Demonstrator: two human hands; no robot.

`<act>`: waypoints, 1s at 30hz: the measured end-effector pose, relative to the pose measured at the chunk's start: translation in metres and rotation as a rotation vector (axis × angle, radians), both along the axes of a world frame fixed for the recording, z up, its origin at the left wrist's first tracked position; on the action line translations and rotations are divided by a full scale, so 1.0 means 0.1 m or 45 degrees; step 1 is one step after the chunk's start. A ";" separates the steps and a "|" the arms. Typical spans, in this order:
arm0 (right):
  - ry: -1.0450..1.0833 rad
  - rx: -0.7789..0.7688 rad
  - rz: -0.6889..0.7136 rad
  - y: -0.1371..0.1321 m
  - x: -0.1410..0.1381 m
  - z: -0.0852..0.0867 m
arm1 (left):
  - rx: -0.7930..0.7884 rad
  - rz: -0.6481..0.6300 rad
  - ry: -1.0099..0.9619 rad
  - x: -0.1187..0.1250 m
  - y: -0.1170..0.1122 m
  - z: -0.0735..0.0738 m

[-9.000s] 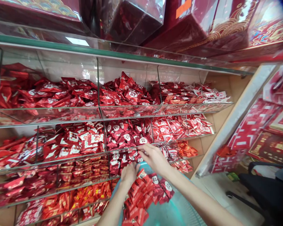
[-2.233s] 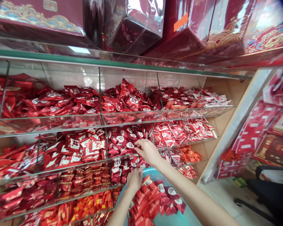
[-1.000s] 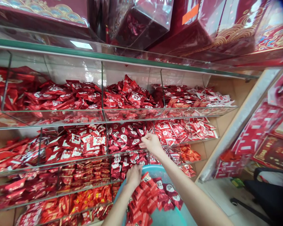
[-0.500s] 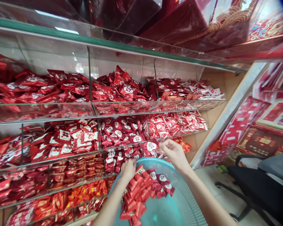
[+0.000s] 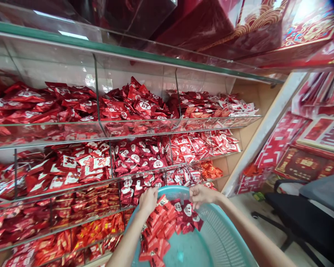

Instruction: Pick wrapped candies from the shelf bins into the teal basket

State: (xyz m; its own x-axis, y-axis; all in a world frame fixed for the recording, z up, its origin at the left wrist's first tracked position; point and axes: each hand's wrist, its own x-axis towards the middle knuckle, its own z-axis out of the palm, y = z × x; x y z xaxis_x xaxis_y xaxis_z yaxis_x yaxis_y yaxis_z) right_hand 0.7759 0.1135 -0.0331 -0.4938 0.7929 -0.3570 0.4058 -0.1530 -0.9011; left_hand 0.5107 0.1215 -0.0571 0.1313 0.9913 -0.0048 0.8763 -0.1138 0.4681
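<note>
A teal plastic basket (image 5: 225, 241) sits low in front of me with a pile of red sweet packets (image 5: 158, 230) in it. My left hand (image 5: 148, 200) is closed on the basket's far rim, next to the pile. My right hand (image 5: 202, 194) hangs over the basket just inside the rim. Its fingers are curled down, pinching the top of a dark red packet (image 5: 188, 210) with a round white label that rests on the pile. Just beyond both hands, the glass shelf compartment (image 5: 139, 157) is full of similar dark red packets.
Tiers of glass shelves (image 5: 100, 129) split into compartments hold heaps of red packets. Large red gift boxes (image 5: 267, 29) stand on the top shelf. More red boxes (image 5: 303, 163) lean at the right, and a black office chair (image 5: 308, 215) stands on the floor there.
My right hand has drawn back from the middle shelf compartment and come down to the basket with a dark red packet. My left hand has stayed on the basket rim.
</note>
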 end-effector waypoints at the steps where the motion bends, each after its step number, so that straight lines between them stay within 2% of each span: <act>1: -0.032 -0.013 0.043 0.05 -0.03 -0.01 | 0.005 0.000 0.000 0.00 0.00 0.00; 5: -0.290 0.140 0.129 0.22 -0.25 -0.05 | 0.037 0.002 0.002 0.00 0.00 -0.02; 11: -0.572 0.478 0.076 0.31 -0.52 -0.14 | 0.035 -0.004 0.014 0.00 -0.01 -0.01; 18: -0.950 0.873 -0.028 0.11 -0.63 -0.14 | 0.038 0.003 0.021 0.00 -0.02 0.00; 25: -1.309 1.007 -0.114 -0.09 -0.81 -0.24 | 0.055 0.004 0.012 -0.01 -0.03 -0.01; 28: -1.421 1.093 -0.117 -0.10 -0.84 -0.15 | 0.061 0.010 0.006 -0.01 -0.01 -0.05; 30: -1.421 1.160 -0.149 -0.12 -0.86 0.01 | 0.055 0.013 0.000 -0.01 0.00 -0.08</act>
